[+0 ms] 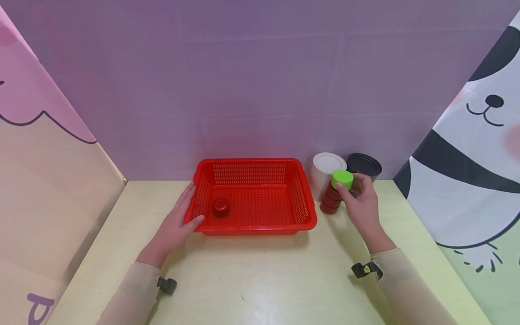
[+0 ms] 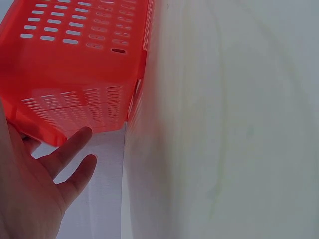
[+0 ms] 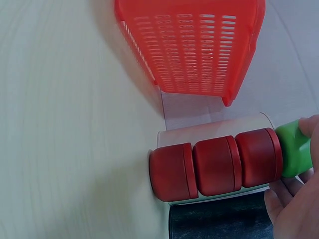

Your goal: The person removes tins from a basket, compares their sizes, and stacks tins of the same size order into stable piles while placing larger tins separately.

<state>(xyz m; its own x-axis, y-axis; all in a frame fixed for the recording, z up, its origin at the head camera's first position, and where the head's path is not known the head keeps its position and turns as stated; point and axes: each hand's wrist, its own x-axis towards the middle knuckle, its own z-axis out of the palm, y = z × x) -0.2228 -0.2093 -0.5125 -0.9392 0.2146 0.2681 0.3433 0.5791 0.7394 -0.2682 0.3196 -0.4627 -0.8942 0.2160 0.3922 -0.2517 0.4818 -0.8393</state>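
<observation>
My right hand [image 1: 363, 203] pinches a small, flat-topped green cup [image 1: 342, 177] between thumb and fingers. The green cup is at the top of a stack of three dark red cups [image 3: 216, 165], which stands just right of the red plastic basket [image 1: 255, 229]. At the basket's left end is my left hand [image 1: 178, 223], its thumb over the rim and its fingers along the outer wall. Two of those fingers stretch out past the wall in the left wrist view. Inside the basket, near the front left, sits one shiny red round piece [image 1: 221, 207].
Behind the stack stands a tall white canister [image 1: 318, 183] with a pale lid. A black canister [image 1: 364, 163] is beside it on the right, partly hidden by my right hand. The purple backdrop [image 1: 260, 90] rises at the table's back edge, close behind the basket and canisters.
</observation>
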